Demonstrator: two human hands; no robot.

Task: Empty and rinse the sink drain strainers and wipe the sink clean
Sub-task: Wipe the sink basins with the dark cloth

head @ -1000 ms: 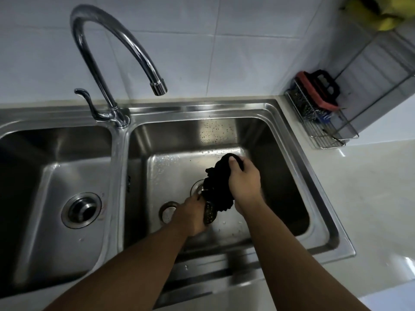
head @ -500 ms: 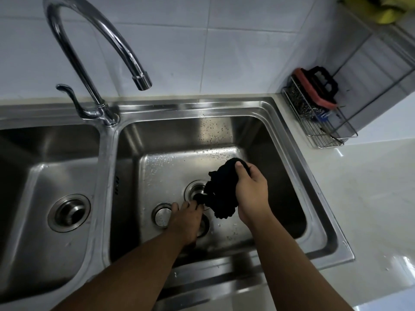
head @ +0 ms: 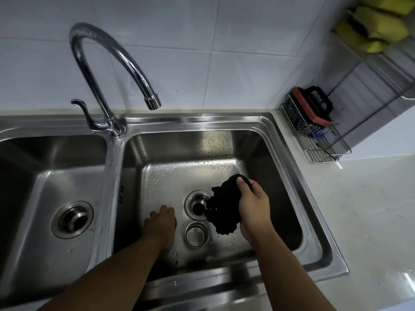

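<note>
Two bare forearms reach from 6 o'clock into the right basin (head: 175,176) of a steel double sink. The left hand (head: 160,223) lies low on the wet basin floor, back upward. Its knuckles bend over so the fingertips are hidden. Nothing shows in it, but I cannot tell whether it grips anything.

At that hand's 3 o'clock, near but apart, a round metal strainer (head: 196,234) sits on the basin floor, out of its hole. The open drain (head: 197,206) lies at the strainer's 12 o'clock, their rims almost touching. At the drain's 3 o'clock the right hand (head: 253,207) is wrapped round a bunched black cloth (head: 222,216), with the thumb pressed on top of the wad. The cloth's loose folds overlap the drain's right rim. Water drops bead the basin floor and its far wall.

The left basin (head: 45,187) lies at 9 o'clock of the right one, and a second strainer (head: 72,219) is seated in its drain.

At 12 o'clock on the divider stands a chrome faucet (head: 112,63). Its spout arcs rightward over the right basin's far rim.

At 2 o'clock from the right basin, on the pale counter (head: 363,209), a wire rack (head: 318,144) holds a scrub brush (head: 314,104) with a black handle and a red base. Yellow sponges (head: 379,25) sit higher, at the far right corner.
</note>
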